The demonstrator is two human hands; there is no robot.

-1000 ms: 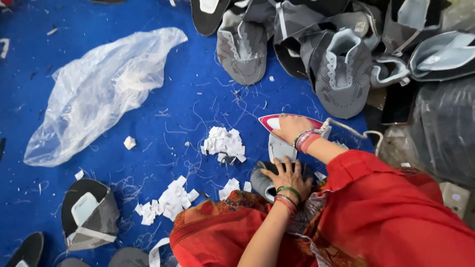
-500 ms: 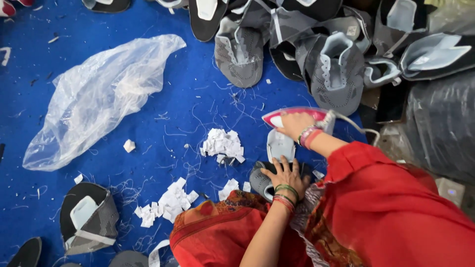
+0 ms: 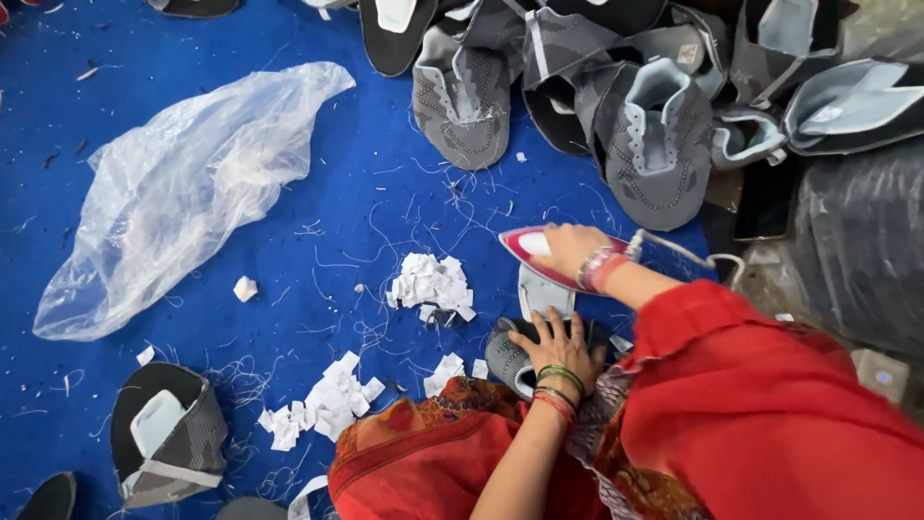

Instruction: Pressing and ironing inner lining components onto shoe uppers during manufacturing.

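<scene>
Right of centre in the frame, our right hand [image 3: 570,248] is wrapped shut over a red-edged iron [image 3: 527,245], tip pointing left. Below it, our left hand [image 3: 558,343] lies flat, fingers spread, pressing a grey shoe upper [image 3: 505,356] against the blue mat [image 3: 289,270]. Paper scraps [image 3: 433,284] sit just left of the iron. Beyond them, open mat reaches the clear plastic bag [image 3: 192,188]. More uppers [image 3: 577,87] crowd the top edge.
</scene>
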